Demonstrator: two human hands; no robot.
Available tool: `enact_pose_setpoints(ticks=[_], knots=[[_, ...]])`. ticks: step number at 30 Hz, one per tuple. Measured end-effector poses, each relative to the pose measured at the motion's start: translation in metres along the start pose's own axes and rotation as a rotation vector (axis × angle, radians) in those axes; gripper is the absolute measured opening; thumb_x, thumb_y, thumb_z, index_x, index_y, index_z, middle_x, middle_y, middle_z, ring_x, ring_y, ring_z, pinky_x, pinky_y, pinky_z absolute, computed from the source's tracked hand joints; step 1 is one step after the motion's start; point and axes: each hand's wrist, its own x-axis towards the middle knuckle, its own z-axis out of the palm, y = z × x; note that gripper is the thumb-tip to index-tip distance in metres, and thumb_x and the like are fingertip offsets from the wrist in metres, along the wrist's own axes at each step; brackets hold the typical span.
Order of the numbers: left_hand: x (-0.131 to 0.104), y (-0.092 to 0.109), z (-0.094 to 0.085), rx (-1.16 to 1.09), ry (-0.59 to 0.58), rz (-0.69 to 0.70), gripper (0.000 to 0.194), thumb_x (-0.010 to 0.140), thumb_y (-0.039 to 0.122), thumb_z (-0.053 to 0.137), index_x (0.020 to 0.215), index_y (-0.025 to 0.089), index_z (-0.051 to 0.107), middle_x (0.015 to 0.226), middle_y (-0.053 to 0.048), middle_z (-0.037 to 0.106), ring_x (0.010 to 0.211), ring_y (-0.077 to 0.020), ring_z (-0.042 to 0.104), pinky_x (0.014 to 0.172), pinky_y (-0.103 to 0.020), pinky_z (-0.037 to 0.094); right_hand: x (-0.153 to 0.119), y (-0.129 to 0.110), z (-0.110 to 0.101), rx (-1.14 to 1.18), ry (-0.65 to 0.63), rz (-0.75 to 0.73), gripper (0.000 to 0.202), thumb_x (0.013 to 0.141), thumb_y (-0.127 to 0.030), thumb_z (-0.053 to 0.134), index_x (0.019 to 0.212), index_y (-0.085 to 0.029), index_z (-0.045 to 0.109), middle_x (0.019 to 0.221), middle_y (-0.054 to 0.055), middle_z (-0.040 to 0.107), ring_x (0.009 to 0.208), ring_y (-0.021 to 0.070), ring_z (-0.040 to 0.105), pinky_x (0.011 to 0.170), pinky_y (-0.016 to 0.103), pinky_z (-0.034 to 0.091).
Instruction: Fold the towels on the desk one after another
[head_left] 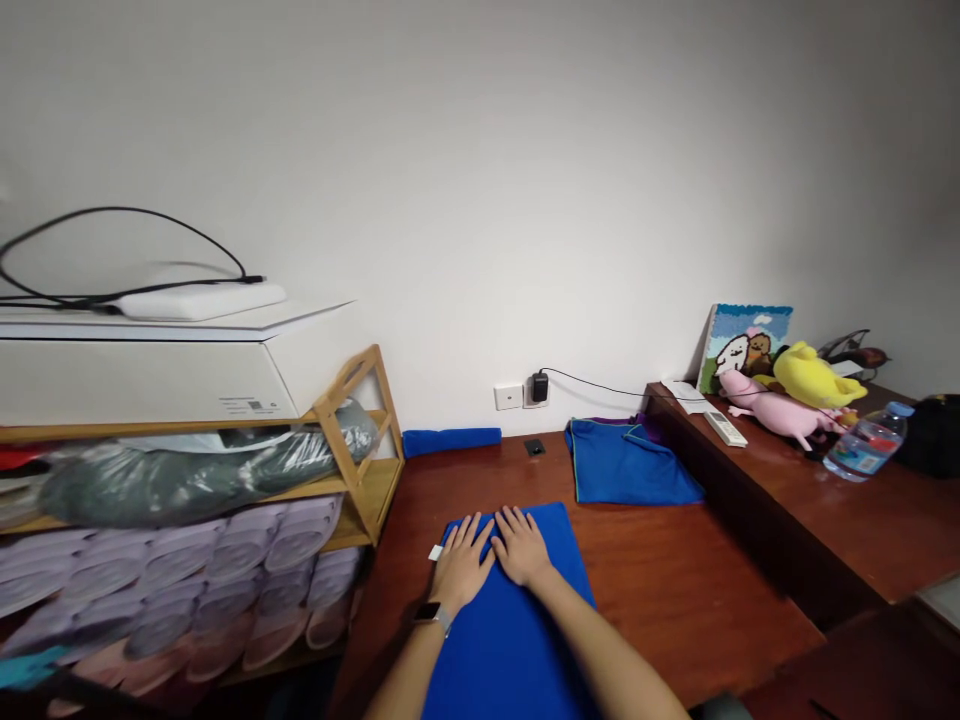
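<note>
A blue cloth [495, 655] lies flat on the brown wooden table, running from its middle to the bottom of the view. Both hands rest palm down near the cloth's far edge, side by side. My left hand [463, 570], with a watch on the wrist, has its fingers spread; a small white tag [436, 552] sticks out beside it. My right hand [521, 548] also lies open, fingers stretched forward. Against the wall is a narrow folded blue cloth [451, 440]. Another blue cloth [630, 465], with a green-edged hem, lies loosely folded at the table's back right.
At left, a wooden rack [367, 450] holds stacked slippers [247, 580] and a white box [150, 375]. The raised surface at right carries a remote control [725, 429], plush toys [780, 410] and a water bottle [870, 443]. A charger [539, 387] sits in the wall socket, its cord running right.
</note>
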Motion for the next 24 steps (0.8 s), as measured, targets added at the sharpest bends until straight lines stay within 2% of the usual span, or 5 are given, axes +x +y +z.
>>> enact_pose_setpoints(ticks=[5, 10, 13, 17, 24], knots=[[-0.001, -0.028, 0.008, -0.001, 0.033, -0.023, 0.064, 0.100, 0.065, 0.044, 0.157, 0.036, 0.050, 0.170, -0.010, 0.044, 0.158, -0.0343, 0.037, 0.128, -0.057, 0.032, -0.001, 0.029, 0.005, -0.042, 0.020, 0.072, 0.063, 0.111, -0.050, 0.030, 0.167, -0.024, 0.036, 0.174, 0.008, 0.031, 0.163, 0.0260, 0.021, 0.133, 0.051, 0.013], [-0.001, -0.039, 0.011, 0.010, 0.001, -0.025, 0.070, 0.101, 0.070, 0.038, 0.161, 0.034, 0.045, 0.173, -0.011, 0.038, 0.160, -0.0325, 0.034, 0.129, -0.055, 0.029, -0.013, 0.078, -0.019, -0.125, 0.005, 0.302, 0.067, 0.110, -0.052, 0.026, 0.170, -0.023, 0.027, 0.177, 0.006, 0.021, 0.165, 0.0236, 0.014, 0.132, 0.047, 0.008], [0.002, -0.039, 0.014, 0.027, -0.016, -0.032, 0.070, 0.103, 0.068, 0.034, 0.163, 0.032, 0.041, 0.174, -0.010, 0.036, 0.161, -0.0296, 0.032, 0.131, -0.053, 0.027, -0.015, 0.089, -0.031, -0.168, -0.037, 0.362, 0.069, 0.110, -0.052, 0.019, 0.171, -0.020, 0.021, 0.177, 0.004, 0.016, 0.165, 0.0199, 0.009, 0.133, 0.042, 0.005], [0.003, -0.041, 0.020, 0.049, -0.007, -0.035, 0.074, 0.105, 0.064, 0.030, 0.165, 0.022, 0.036, 0.173, -0.012, 0.036, 0.161, -0.0275, 0.032, 0.132, -0.050, 0.026, -0.008, 0.065, -0.032, -0.241, -0.053, 0.351, 0.069, 0.108, -0.041, 0.023, 0.170, -0.012, 0.021, 0.177, 0.008, 0.015, 0.166, 0.0237, 0.006, 0.133, 0.046, -0.001], [0.003, -0.046, 0.027, 0.056, -0.027, -0.019, 0.064, 0.107, 0.048, 0.032, 0.165, 0.021, 0.038, 0.173, -0.012, 0.036, 0.161, -0.0274, 0.032, 0.132, -0.051, 0.027, 0.010, -0.024, 0.007, -0.091, -0.061, -0.080, 0.065, 0.110, -0.043, 0.023, 0.169, -0.017, 0.030, 0.174, 0.005, 0.029, 0.164, 0.0208, 0.017, 0.134, 0.042, 0.009]])
